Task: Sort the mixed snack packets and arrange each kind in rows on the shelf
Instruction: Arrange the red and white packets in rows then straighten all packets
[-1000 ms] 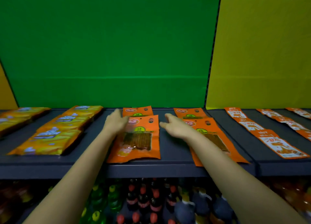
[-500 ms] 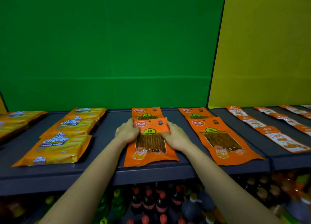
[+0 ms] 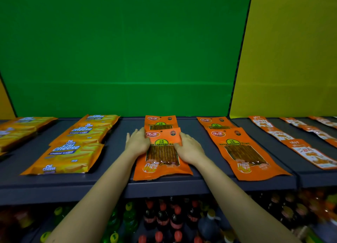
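Observation:
An orange spicy-stick packet [image 3: 160, 169] lies flat at the front of the dark shelf [image 3: 116, 151], overlapping a like packet [image 3: 160, 122] behind it. My left hand [image 3: 137, 142] rests flat against the front packet's upper left edge. My right hand [image 3: 189, 148] lies on its upper right part, fingers spread over the label. A second row of the same packets [image 3: 244, 155] runs to the right. Yellow Cal Cheese wafer packs [image 3: 67, 157] form a row on the left. Narrow orange-and-white packets [image 3: 310, 155] line the right section.
More yellow wafer packs [image 3: 16, 133] lie at the far left. A green back panel [image 3: 127, 60] and a yellow one [image 3: 291, 60] close the shelf behind. Drink bottles [image 3: 164, 217] stand on the level below the shelf's front lip.
Both hands came together onto the front orange packet, the right one moving left off the neighbouring row. The packet now lies straighter in line with the one behind it.

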